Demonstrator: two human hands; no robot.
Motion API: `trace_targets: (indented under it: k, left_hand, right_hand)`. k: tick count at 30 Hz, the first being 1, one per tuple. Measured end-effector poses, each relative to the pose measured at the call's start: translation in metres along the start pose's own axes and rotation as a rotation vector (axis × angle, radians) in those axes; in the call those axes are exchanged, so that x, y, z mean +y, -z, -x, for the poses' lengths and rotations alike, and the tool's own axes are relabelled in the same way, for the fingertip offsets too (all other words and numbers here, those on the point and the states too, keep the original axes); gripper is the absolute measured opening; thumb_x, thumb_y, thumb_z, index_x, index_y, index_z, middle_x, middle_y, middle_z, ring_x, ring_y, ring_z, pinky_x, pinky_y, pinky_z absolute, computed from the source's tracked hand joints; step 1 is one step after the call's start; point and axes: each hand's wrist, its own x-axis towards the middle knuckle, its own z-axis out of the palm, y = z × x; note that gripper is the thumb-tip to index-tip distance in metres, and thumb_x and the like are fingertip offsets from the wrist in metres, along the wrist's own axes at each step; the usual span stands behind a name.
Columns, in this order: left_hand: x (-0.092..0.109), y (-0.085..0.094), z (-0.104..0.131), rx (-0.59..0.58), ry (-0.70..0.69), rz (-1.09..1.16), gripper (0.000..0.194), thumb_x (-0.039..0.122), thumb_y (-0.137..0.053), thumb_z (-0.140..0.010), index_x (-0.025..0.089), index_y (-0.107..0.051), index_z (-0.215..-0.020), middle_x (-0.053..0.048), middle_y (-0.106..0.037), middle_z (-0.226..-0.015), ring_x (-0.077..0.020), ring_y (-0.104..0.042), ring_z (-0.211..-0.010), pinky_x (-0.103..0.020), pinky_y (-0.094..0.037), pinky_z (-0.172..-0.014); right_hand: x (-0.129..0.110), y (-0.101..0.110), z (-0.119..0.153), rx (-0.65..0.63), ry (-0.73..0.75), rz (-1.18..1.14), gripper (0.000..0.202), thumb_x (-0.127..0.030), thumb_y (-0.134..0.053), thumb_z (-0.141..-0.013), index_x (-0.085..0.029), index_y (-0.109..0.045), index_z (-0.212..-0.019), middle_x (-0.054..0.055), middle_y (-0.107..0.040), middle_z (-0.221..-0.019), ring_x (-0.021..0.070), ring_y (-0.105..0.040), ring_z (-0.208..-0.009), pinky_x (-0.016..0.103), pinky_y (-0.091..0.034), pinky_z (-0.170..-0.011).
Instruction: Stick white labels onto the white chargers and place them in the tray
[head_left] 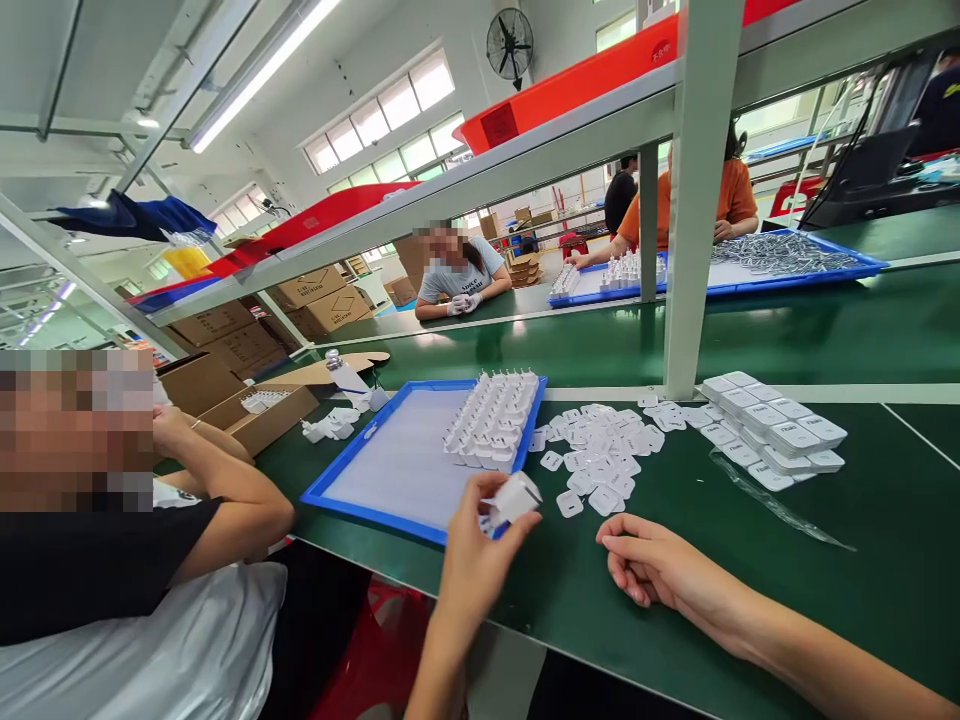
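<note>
My left hand [480,560] is closed around a white square plastic piece [516,497], held up over the near right corner of a blue-rimmed tray [360,512]. Part of the piece is hidden by the fingers. Rows of white plastic parts with upright prongs [491,420] fill the right side of that tray. My right hand [649,565] hovers at or rests on the green table, fingers loosely curled and apart, with nothing visible in them. Just beyond it lies a loose pile of flat white square plates [600,450] with small slots.
Stacked white square pieces [772,425] stand at right beside a clear plastic strip [780,505]. A cardboard box [262,410] and loose white parts [330,424] lie left. A seated person's arm [232,490] is close on the left. A shelf post [694,200] rises behind; other people work beyond.
</note>
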Motion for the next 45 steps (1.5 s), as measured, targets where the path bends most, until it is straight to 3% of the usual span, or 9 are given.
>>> trace_targets:
  k: [3, 6, 9, 14, 22, 30, 36, 40, 45]
  left_hand:
    - [-0.014, 0.019, -0.031, 0.042, 0.020, -0.258, 0.028, 0.026, -0.072, -0.072, 0.021, -0.067, -0.099, -0.008, -0.070, -0.100, -0.0304, -0.061, -0.096, -0.042, -0.046, -0.087]
    - [-0.025, 0.026, -0.053, 0.004, 0.010, -0.297, 0.037, 0.011, -0.071, -0.063, 0.021, -0.070, -0.099, -0.008, -0.072, -0.100, -0.0309, -0.062, -0.098, -0.041, -0.046, -0.087]
    - [-0.032, 0.024, -0.061, 0.007, 0.016, -0.312, 0.048, 0.011, -0.071, -0.060, 0.018, -0.065, -0.107, -0.009, -0.068, -0.105, -0.0287, -0.063, -0.096, -0.037, -0.049, -0.080]
    - [-0.039, 0.026, -0.058, 0.078, 0.089, -0.309, 0.065, 0.021, -0.073, -0.059, 0.015, -0.053, -0.121, -0.011, -0.062, -0.109, -0.0276, -0.065, -0.089, -0.042, -0.051, -0.081]
    - [-0.037, 0.013, -0.059, 0.109, 0.107, -0.272, 0.069, 0.041, -0.072, -0.067, 0.016, -0.048, -0.127, -0.007, -0.068, -0.096, -0.0261, -0.066, -0.084, -0.039, -0.052, -0.078]
    - [-0.037, -0.004, -0.067, 0.145, 0.066, -0.266, 0.072, 0.042, -0.068, -0.072, 0.014, -0.043, -0.134, -0.009, -0.061, -0.103, -0.0253, -0.064, -0.080, -0.042, -0.052, -0.078]
    - [-0.038, 0.002, -0.061, 0.086, 0.105, -0.187, 0.080, 0.038, -0.076, -0.063, 0.015, -0.042, -0.133, -0.003, -0.061, -0.090, -0.0244, -0.067, -0.074, -0.041, -0.054, -0.073]
    - [-0.039, 0.004, -0.064, 0.090, 0.126, -0.125, 0.071, 0.032, -0.075, -0.063, 0.017, -0.045, -0.125, -0.002, -0.062, -0.088, -0.0221, -0.069, -0.076, -0.038, -0.057, -0.073]
    - [-0.044, 0.007, -0.062, 0.131, 0.112, -0.071, 0.070, 0.038, -0.075, -0.062, 0.015, -0.046, -0.122, -0.009, -0.064, -0.101, -0.0250, -0.069, -0.081, -0.044, -0.058, -0.077]
  right_hand:
    - [0.000, -0.001, 0.000, 0.003, -0.002, 0.006, 0.022, -0.038, -0.063, -0.083, -0.018, -0.054, -0.085, -0.002, -0.058, -0.061, 0.0087, -0.044, -0.053, 0.024, -0.031, -0.055]
    - [0.000, -0.002, 0.000, 0.009, -0.004, 0.010, 0.021, -0.037, -0.062, -0.082, -0.018, -0.053, -0.085, -0.002, -0.058, -0.060, 0.0084, -0.045, -0.051, 0.024, -0.031, -0.054]
    - [-0.003, -0.003, -0.001, 0.016, -0.010, 0.012, 0.021, -0.036, -0.062, -0.081, -0.018, -0.052, -0.084, -0.003, -0.058, -0.060, 0.0082, -0.045, -0.051, 0.023, -0.031, -0.054]
    - [-0.008, -0.004, 0.002, 0.005, -0.010, 0.003, 0.019, -0.033, -0.061, -0.082, -0.017, -0.052, -0.086, -0.003, -0.057, -0.060, 0.0074, -0.044, -0.051, 0.023, -0.033, -0.055]
    - [-0.010, -0.004, 0.003, -0.001, -0.019, 0.010, 0.015, -0.029, -0.059, -0.084, -0.016, -0.052, -0.087, -0.003, -0.057, -0.060, 0.0071, -0.044, -0.051, 0.022, -0.034, -0.055]
    - [-0.008, -0.004, -0.001, -0.013, -0.005, 0.023, 0.014, -0.029, -0.058, -0.084, -0.017, -0.051, -0.085, -0.003, -0.059, -0.059, 0.0065, -0.045, -0.050, 0.021, -0.034, -0.054]
    - [-0.009, -0.005, 0.001, -0.012, -0.005, 0.046, 0.013, -0.028, -0.057, -0.082, -0.017, -0.050, -0.084, -0.002, -0.059, -0.059, 0.0068, -0.046, -0.049, 0.021, -0.032, -0.053]
    - [-0.008, -0.007, 0.003, -0.007, -0.012, 0.071, 0.010, -0.026, -0.054, -0.084, -0.017, -0.050, -0.084, -0.003, -0.059, -0.059, 0.0067, -0.046, -0.049, 0.022, -0.031, -0.053]
    - [-0.013, -0.008, 0.001, -0.018, -0.019, 0.100, 0.008, -0.025, -0.051, -0.086, -0.017, -0.050, -0.084, -0.002, -0.058, -0.061, 0.0069, -0.046, -0.051, 0.022, -0.032, -0.054]
